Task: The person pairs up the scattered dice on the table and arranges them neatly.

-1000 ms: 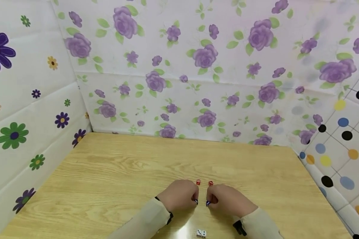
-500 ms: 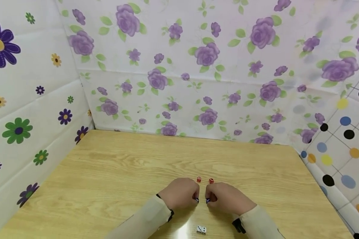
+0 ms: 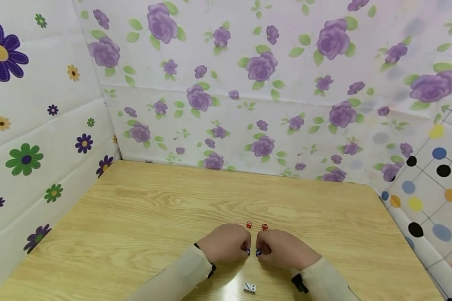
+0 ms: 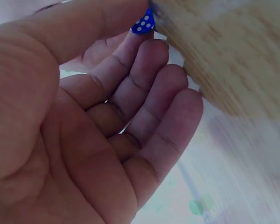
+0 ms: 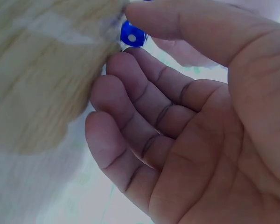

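Near the front of the table my left hand (image 3: pixel 226 244) pinches a blue die (image 4: pixel 143 23) with white dots between thumb and index finger. Facing it, my right hand (image 3: pixel 286 249) pinches a second blue die (image 5: pixel 132 35) the same way. A narrow gap separates the two blue dice in the head view, and both are at or close to the tabletop. Just beyond my knuckles lie two red dice, a left one (image 3: pixel 249 224) and a right one (image 3: pixel 264 227), apart from each other. Two white dice, one (image 3: pixel 246 286) beside the other (image 3: pixel 253 288), sit together nearer my body.
The wooden table (image 3: pixel 154 209) stretches out to both sides and behind the dice. A flower-print sheet (image 3: pixel 226 83) closes off the back. Patterned sheets also line the left (image 3: pixel 60 138) and right (image 3: pixel 433 200) sides.
My right hand has shifted left with its blue die, narrowing the gap to the left hand's die. The red and white dice stay put; the head view has shifted slightly.
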Available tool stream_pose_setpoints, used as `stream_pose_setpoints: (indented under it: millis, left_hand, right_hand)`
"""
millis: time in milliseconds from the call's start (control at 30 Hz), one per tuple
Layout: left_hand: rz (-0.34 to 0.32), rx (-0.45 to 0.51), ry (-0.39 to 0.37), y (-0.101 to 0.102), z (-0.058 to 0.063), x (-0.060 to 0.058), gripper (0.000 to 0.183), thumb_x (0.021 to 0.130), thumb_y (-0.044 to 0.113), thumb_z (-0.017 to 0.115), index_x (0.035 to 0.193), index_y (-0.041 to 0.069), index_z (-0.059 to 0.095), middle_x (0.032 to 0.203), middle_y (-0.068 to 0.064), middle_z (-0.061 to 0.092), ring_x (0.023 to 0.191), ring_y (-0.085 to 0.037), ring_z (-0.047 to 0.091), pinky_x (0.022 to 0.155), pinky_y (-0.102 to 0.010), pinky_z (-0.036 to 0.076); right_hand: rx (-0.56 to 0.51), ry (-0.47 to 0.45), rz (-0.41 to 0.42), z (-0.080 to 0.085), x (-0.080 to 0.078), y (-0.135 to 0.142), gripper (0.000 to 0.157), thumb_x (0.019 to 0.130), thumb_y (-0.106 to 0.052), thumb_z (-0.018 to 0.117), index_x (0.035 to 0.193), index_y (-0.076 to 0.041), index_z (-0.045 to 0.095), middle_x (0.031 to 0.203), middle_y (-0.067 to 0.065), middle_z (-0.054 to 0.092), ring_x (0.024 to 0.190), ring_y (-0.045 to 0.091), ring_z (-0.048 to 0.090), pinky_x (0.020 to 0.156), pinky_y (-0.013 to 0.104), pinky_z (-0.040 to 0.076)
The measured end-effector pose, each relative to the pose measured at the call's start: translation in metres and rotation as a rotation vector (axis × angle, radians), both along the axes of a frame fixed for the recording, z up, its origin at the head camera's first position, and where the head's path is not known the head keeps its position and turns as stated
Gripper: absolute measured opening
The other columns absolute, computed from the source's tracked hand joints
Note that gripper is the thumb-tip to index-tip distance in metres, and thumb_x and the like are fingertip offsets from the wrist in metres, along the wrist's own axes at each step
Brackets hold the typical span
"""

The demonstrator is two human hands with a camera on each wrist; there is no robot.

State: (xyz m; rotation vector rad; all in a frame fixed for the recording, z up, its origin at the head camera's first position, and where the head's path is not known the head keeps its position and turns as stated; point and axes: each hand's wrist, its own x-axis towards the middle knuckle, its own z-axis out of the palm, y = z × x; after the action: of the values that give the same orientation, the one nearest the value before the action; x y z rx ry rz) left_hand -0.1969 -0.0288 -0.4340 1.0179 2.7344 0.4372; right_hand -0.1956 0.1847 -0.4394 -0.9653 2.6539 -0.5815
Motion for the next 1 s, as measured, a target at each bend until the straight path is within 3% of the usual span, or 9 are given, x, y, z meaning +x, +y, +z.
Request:
stream_pose_setpoints:
  millis: [400, 1000]
  left_hand:
    - [-0.013, -0.008, 0.004, 0.003, 0.002, 0.004, 0.011, 0.086, 0.012, 0.077, 0.085, 0.022, 0.072, 0.079, 0.017, 0.064, 0.071, 0.003, 0.054, 0.069, -0.017, 0.047]
    - [-0.015, 0.038, -0.025, 0.011, 0.001, 0.009, 0.026, 0.087, 0.010, 0.078, 0.070, 0.022, 0.062, 0.064, 0.015, 0.053, 0.059, -0.003, 0.044, 0.059, -0.019, 0.039]
  right_hand:
    - [-0.007, 0.002, 0.026, 0.002, 0.002, -0.001, 0.014, 0.094, -0.015, 0.076, 0.088, -0.021, 0.065, 0.075, -0.015, 0.053, 0.064, 0.002, 0.046, 0.062, 0.025, 0.042]
    - [-0.039, 0.006, 0.052, 0.005, 0.006, -0.003, 0.017, 0.093, -0.013, 0.078, 0.086, -0.020, 0.063, 0.073, -0.014, 0.053, 0.064, 0.002, 0.045, 0.062, 0.025, 0.041]
